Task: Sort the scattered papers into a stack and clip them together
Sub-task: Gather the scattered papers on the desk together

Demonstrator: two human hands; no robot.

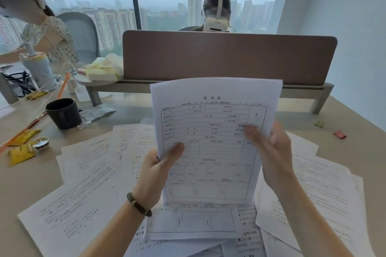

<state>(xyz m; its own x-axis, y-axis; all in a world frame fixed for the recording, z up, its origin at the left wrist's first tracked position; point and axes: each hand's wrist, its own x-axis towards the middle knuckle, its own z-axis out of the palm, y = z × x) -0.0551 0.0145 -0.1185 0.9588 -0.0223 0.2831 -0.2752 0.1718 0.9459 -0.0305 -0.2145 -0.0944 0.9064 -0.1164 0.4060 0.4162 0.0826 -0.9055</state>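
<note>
Both hands, left hand (158, 169) and right hand (269, 152), gripping the gathered stack (213, 131) upright by its side edges, presumably to square it before clipping.

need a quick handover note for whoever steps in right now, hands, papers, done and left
Left hand: grips the lower left edge of the held sheets.
Right hand: grips their right edge; the sheets stand upright over the desk, a form on top.
Scattered papers: loose across the desk, left, right and beneath.
Clips: a small red binder clip and a green one lie far right.
Done: a few sheets gathered.
Left: collect the rest, square the stack, clip it.
</note>
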